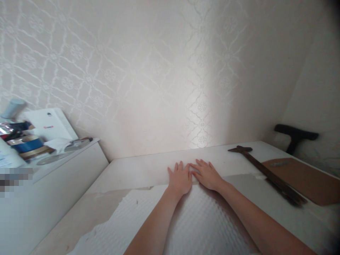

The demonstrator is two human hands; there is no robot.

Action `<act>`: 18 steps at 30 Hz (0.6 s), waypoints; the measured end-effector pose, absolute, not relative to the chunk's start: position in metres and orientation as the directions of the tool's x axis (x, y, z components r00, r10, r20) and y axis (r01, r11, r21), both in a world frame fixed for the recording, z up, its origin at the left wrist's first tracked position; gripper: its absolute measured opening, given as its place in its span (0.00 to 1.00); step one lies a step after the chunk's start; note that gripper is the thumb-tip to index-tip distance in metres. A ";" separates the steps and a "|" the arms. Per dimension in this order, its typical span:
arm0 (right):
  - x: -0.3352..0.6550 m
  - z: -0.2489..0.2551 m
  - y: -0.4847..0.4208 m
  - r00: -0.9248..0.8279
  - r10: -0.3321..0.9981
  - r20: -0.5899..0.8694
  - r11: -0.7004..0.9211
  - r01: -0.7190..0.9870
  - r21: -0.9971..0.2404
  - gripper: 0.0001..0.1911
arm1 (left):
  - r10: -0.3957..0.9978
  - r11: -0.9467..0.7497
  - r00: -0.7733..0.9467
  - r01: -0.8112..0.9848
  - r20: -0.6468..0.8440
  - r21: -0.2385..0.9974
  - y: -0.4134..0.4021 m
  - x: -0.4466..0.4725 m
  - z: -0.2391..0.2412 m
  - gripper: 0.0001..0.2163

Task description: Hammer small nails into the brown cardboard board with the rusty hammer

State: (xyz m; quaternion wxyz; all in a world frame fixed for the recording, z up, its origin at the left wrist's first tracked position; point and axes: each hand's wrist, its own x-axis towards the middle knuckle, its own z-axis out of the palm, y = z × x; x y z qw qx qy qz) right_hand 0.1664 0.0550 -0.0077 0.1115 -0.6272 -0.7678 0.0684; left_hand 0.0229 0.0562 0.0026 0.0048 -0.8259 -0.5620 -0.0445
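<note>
My left hand (pixel 181 180) lies flat with its fingers spread, at the far edge of a white sheet with a bumpy texture (pixel 196 216). Close beside it my right hand (pixel 208 175) is also flat, fingers stretched out; the thumbs and index fingers of the two hands meet or nearly meet. Both sets of fingertips reach past the sheet onto a smooth white surface (pixel 127 170). The sheet's left edge is ragged, and it spreads toward me under my forearms. Neither hand grips anything that I can see.
A dark long-handled tool with a pointed head (pixel 261 168) lies to the right, by a brown board (pixel 305 180). Behind is a black T-shaped handle (pixel 294 134). On the left cabinet (pixel 69 184) stand a white box (pixel 50 124) and a blue tape roll (pixel 28 144). A patterned wall (pixel 154 88) rises behind.
</note>
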 end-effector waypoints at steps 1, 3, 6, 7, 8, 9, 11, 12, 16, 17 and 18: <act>0.166 -0.007 0.055 -0.189 0.978 0.084 0.204 0.948 -0.246 0.26 | 0.928 -0.368 0.364 0.929 0.078 0.044 0.056 0.023 0.003 0.24; 0.166 -0.006 0.054 -0.190 0.978 0.084 0.205 0.947 -0.246 0.26 | 0.928 -0.368 0.365 0.929 0.075 0.044 0.056 0.023 0.004 0.23; 0.166 -0.005 0.053 -0.192 0.977 0.088 0.208 0.948 -0.240 0.25 | 0.927 -0.371 0.367 0.928 0.077 0.041 0.055 0.023 0.004 0.23; 0.166 -0.005 0.053 -0.193 0.977 0.090 0.209 0.949 -0.238 0.26 | 0.927 -0.371 0.367 0.928 0.079 0.041 0.055 0.023 0.004 0.23; 0.166 -0.005 0.053 -0.193 0.977 0.090 0.209 0.949 -0.238 0.26 | 0.927 -0.371 0.367 0.928 0.082 0.043 0.055 0.023 0.004 0.23; 0.166 -0.005 0.053 -0.193 0.977 0.090 0.210 0.948 -0.238 0.26 | 0.927 -0.371 0.366 0.928 0.083 0.044 0.055 0.023 0.004 0.23; 0.166 -0.005 0.054 -0.193 0.977 0.090 0.209 0.948 -0.240 0.26 | 0.927 -0.370 0.365 0.928 0.085 0.046 0.056 0.023 0.004 0.23; 0.166 -0.006 0.054 -0.192 0.977 0.089 0.209 0.948 -0.240 0.26 | 0.927 -0.370 0.366 0.928 0.084 0.047 0.056 0.023 0.003 0.23; 0.166 -0.007 0.055 -0.188 0.978 0.089 0.204 0.951 -0.234 0.25 | 0.927 -0.371 0.367 0.927 0.083 0.045 0.056 0.023 0.003 0.23; 0.166 -0.007 0.055 -0.187 0.978 0.088 0.203 0.951 -0.234 0.25 | 0.927 -0.371 0.366 0.928 0.083 0.043 0.056 0.023 0.003 0.23; 0.166 -0.007 0.055 -0.187 0.979 0.086 0.202 0.951 -0.234 0.26 | 0.927 -0.370 0.366 0.928 0.083 0.042 0.056 0.023 0.004 0.23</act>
